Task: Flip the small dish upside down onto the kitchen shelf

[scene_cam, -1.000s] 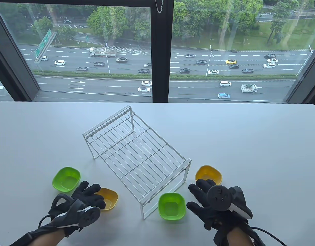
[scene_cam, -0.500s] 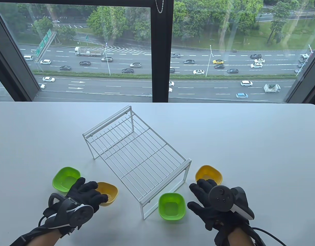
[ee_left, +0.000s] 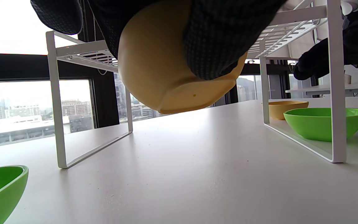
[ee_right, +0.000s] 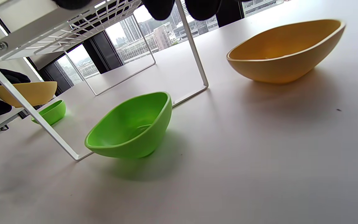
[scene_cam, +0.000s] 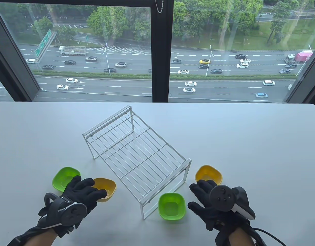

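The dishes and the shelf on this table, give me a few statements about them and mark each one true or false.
1. The left hand holds a yellow dish lifted clear of the table. True.
2. A dish already sits on the wire shelf. False: its top is bare.
3. The right hand grips the green dish by the shelf's near end. False: it is spread open beside that dish, touching nothing.
4. Four dishes are in view, two green and two yellow. True.
5. The second yellow dish lies upside down. False: it stands rim up.
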### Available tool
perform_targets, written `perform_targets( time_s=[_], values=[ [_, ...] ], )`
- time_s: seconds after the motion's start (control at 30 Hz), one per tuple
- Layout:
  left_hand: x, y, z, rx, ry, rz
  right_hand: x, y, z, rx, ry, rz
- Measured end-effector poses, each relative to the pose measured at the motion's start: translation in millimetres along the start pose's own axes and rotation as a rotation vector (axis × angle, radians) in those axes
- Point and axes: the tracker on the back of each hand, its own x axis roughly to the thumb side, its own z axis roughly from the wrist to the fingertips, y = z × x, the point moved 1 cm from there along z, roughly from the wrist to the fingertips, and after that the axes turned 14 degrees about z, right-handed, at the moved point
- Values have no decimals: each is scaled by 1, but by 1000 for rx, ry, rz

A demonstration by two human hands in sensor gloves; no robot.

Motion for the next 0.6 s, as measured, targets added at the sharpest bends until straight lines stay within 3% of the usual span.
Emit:
perform_targets(
  time_s=[0.6],
  values=[
    [-9,-24,-10,199,28,-96,-1,0,0,-2,8,6]
  ],
)
